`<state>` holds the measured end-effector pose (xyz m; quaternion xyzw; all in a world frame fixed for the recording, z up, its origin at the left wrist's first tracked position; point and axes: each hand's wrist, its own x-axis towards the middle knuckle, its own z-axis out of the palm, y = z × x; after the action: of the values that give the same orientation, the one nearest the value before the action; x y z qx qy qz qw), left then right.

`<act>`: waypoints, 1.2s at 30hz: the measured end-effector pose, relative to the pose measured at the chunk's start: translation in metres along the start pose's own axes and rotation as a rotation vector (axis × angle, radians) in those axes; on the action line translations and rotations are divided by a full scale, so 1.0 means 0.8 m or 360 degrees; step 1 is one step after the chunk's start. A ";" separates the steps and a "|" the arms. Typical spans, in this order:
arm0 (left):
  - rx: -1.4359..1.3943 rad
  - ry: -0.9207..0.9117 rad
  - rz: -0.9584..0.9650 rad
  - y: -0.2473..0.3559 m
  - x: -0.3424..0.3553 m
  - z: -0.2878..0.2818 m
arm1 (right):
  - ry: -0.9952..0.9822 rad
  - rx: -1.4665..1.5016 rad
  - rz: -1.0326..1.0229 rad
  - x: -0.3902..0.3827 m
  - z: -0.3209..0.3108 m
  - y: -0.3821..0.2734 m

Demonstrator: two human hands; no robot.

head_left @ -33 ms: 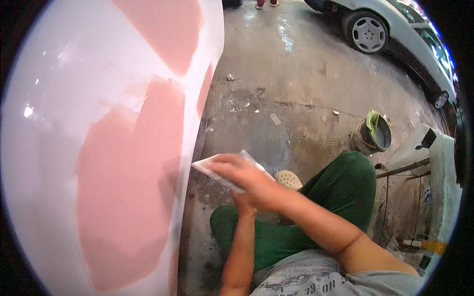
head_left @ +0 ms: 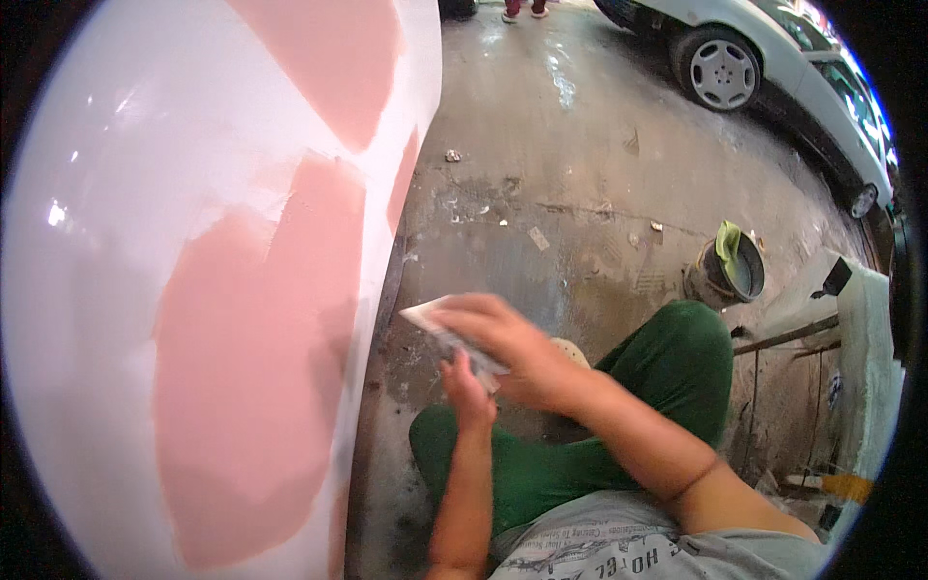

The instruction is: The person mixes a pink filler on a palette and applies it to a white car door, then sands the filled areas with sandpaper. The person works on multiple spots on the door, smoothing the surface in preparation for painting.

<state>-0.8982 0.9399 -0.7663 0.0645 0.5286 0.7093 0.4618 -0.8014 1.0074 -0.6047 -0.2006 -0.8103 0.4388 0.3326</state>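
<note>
Between my hands, over my lap, is a thin whitish folded sheet (head_left: 425, 311), blurred in part; its material cannot be made out. My right hand (head_left: 503, 343) is closed over its top, fingers stretched along it and smeared by motion. From below, my left hand (head_left: 469, 391) grips its lower edge, thumb up against it. To the left stands a white car body panel (head_left: 87, 319) with broad smooth pink filler patches (head_left: 256, 387). Both hands are apart from the panel, a short way right of its edge.
A dark bucket (head_left: 698, 280) with a green cloth (head_left: 727, 246) over its rim stands on the wet, stained floor (head_left: 541, 193). A silver car (head_left: 802, 68) is parked at far right. Beside me at right is a plastic-draped frame (head_left: 865, 329). A person's feet (head_left: 525, 14) show at the top.
The sheet has shifted right, away from the panel, and shows a narrower face. My left hand's thumb has come into sight on the sheet's lower edge; my right hand stays over it.
</note>
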 end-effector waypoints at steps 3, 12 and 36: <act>-0.0359 -0.0131 0.0014 0.106 -0.031 0.029 | 0.0029 -0.0206 -0.0072 -0.030 -0.068 -0.035; -0.0417 -0.0119 -0.0018 0.197 -0.083 0.072 | -0.0201 -0.0573 0.0009 -0.058 -0.073 -0.004; -0.0149 0.0039 -0.0259 -0.060 -0.022 -0.060 | 0.0622 -0.0046 -0.0253 0.234 0.027 0.024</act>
<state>-0.8882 0.8944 -0.8187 -0.0089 0.5040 0.6941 0.5138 -0.9469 1.1209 -0.5618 -0.2220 -0.7499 0.3523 0.5140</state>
